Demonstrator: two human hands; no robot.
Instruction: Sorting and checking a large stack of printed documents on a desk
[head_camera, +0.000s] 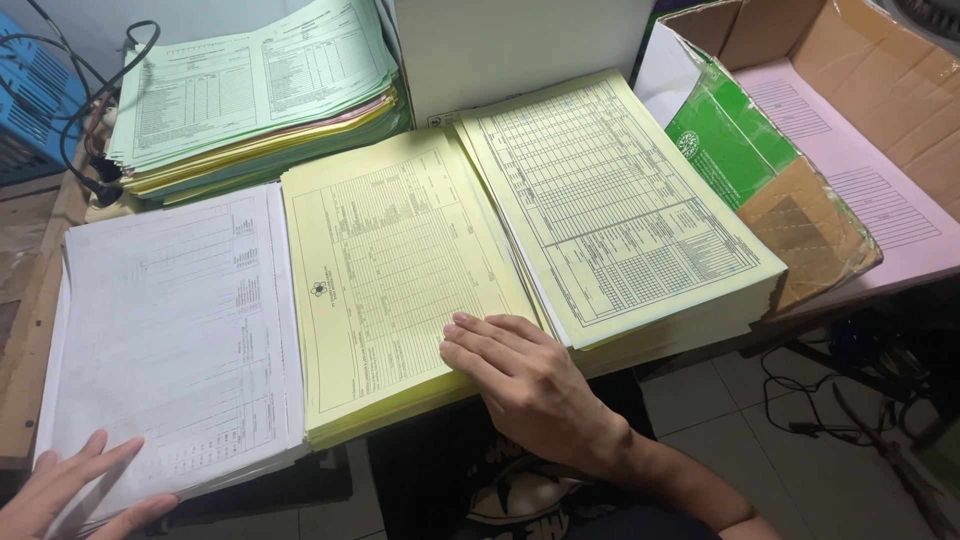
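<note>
Three stacks of printed forms lie side by side in front of me. My right hand (525, 375) rests flat, fingers together, on the near right corner of the middle yellow stack (385, 270). My left hand (75, 490) lies with fingers spread on the near left corner of the white stack (175, 330). A taller pale yellow stack (620, 205) sits to the right of my right hand, touching its edge. Neither hand grips a sheet.
A pile of green, pink and yellow forms (255, 85) sits at the back left, with black cables (85, 110) beside it. A cardboard box (850, 90) with pink sheets and a green wrapper (735, 140) stands at the right. Tiled floor shows below.
</note>
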